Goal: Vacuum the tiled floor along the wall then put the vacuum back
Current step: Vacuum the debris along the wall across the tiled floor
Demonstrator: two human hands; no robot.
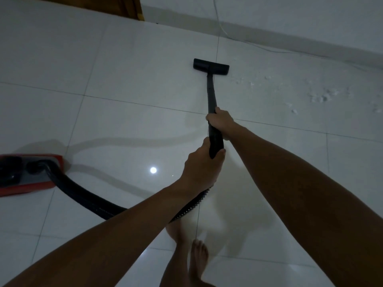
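View count: one, head-worn, wide-angle.
Position: above the person's own forearms, at head height.
Direction: forward and steeply down onto the tiled floor (pixel 124 69), toward the wall (pixel 310 21) running across the upper right.
Nearness: forearms closest, filling the lower frame; right hand (pixel 220 121) and left hand (pixel 202 164) mid-frame; floor nozzle (pixel 211 66) farther off, short of the wall.
Edges: red vacuum body (pixel 31 172) cut by the left border; bare feet (pixel 199 257) at the bottom.
Distortion: tile seams bent outward near the borders.
Shared area: none, single view.
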